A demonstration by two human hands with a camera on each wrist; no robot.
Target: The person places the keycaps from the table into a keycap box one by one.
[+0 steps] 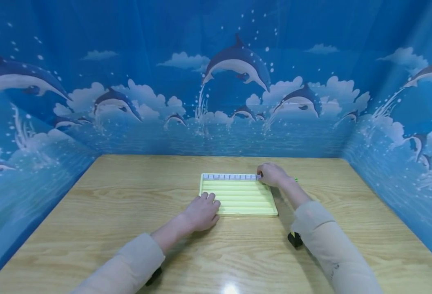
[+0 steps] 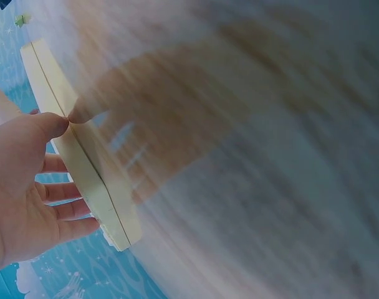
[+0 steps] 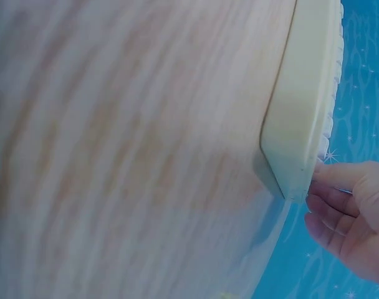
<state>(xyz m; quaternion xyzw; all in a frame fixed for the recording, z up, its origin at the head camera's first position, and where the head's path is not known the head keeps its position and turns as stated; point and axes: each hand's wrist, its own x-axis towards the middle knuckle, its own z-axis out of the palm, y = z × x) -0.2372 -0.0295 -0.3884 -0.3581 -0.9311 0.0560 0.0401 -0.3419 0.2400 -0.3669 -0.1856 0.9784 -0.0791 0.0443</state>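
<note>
A pale yellow-green tray [image 1: 239, 197] with ridged rows lies on the wooden table. Small whitish tiles [image 1: 227, 177] stand side by side along its far row. My left hand [image 1: 201, 211] holds the near left corner. In the left wrist view its thumb [image 2: 54, 126] rests at the tray's front edge [image 2: 90, 156], with the fingers reaching over the top. At the far right corner, my right hand [image 1: 272, 174] pinches a small tile [image 1: 258, 177] at the row's end. The right wrist view shows curled fingers [image 3: 333, 212] beside the tray corner [image 3: 295, 180]; the tile is hidden there.
The wood-grain table [image 1: 127, 196] extends around the tray. A blue curtain [image 1: 171, 134] printed with dolphins encloses its back and sides. A small black item [image 1: 294, 239] shows beneath the right sleeve, and a bit of green [image 1: 296, 180] beside the right wrist.
</note>
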